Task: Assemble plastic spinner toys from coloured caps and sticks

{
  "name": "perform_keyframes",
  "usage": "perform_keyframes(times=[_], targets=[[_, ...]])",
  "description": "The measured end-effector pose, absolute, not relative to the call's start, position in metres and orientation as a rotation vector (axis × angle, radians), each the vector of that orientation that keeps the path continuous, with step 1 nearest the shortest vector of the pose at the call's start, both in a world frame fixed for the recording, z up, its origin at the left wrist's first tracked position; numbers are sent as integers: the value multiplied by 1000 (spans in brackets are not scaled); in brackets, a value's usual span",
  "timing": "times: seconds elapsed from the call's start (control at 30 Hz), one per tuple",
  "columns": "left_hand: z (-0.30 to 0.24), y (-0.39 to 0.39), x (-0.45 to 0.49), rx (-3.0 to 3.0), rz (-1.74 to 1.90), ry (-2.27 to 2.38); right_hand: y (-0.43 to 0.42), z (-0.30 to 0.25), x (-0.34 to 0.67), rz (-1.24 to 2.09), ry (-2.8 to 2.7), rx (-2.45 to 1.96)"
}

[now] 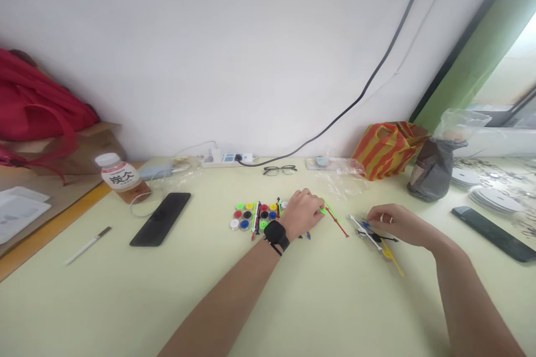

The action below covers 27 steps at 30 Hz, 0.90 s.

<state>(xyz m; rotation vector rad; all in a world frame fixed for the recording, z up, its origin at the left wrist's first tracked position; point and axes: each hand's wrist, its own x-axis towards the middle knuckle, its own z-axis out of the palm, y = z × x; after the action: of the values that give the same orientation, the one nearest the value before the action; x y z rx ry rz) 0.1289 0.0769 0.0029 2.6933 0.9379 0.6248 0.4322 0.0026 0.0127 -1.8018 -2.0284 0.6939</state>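
Observation:
My left hand, with a black watch on its wrist, is closed at the fingertips on a green arrow pointer. A red arrow pointer lies beside it, slanting toward me. To the right, my right hand has its fingers pinched at a blue arrow pointer. Below these fingers lie a white arrow pointer, a black one and a yellow one, crossing one another. Several coloured round discs sit in rows left of my left hand, with more pointers among them. My left hand hides part of that group.
Left stand a phone, a pen and a drink bottle. Glasses and a power strip lie by the wall. Right are a striped bag, a grey bag, white discs and another phone.

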Motion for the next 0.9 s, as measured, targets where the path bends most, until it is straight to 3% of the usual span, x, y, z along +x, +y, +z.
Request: perform_keyframes(times=[0.3,0.57,0.9], targets=[[8,74,129,2641,669,984,10,8,439,304,-1658,-1938],[39,65,141,1896,945,643,10,25,346,967,-1284,-1289],[42,63,137,1956,1045,830,4,22,317,1160,-1152,-1200]])
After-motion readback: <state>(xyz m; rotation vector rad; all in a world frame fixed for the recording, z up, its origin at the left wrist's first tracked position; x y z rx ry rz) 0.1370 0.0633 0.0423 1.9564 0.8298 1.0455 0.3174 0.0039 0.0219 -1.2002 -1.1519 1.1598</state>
